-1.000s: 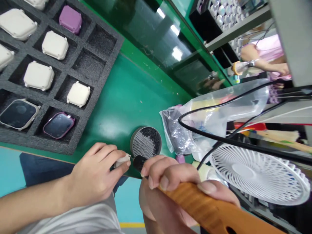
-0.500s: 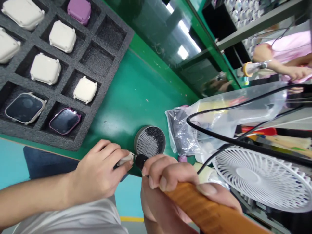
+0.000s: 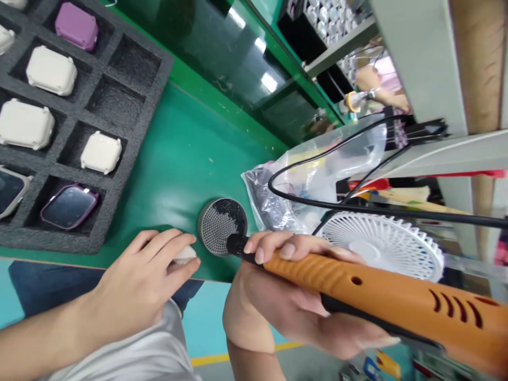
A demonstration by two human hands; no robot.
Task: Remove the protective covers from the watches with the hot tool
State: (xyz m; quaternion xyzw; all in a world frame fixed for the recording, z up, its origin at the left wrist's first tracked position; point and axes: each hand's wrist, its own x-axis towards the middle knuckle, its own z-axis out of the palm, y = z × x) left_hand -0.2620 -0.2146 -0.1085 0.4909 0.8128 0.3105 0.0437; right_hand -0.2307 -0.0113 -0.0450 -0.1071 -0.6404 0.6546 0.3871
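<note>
Hands: apart, not touching each other.
Left: left hand (image 3: pixel 135 280) clamped on small white plastic casing (image 3: pixel 184 255).
Right: right hand (image 3: pixel 286 301) gripping orange soldering iron (image 3: pixel 357 286), tip just beside round mesh tin (image 3: pixel 222 226).

Bright, even indoor light, with ceiling-lamp glare (image 3: pixel 269 82) on the dark glass panel (image 3: pixel 222 58) and green bench mat (image 3: pixel 178 153), soft shadows, and wide-angle stretching toward the right edge.

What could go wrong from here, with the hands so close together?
The black tip of the orange-handled soldering iron in the right hand is near the left hand, so it might burn it or mark the white case. The black cable over the plastic bag could also snag the iron.
</note>
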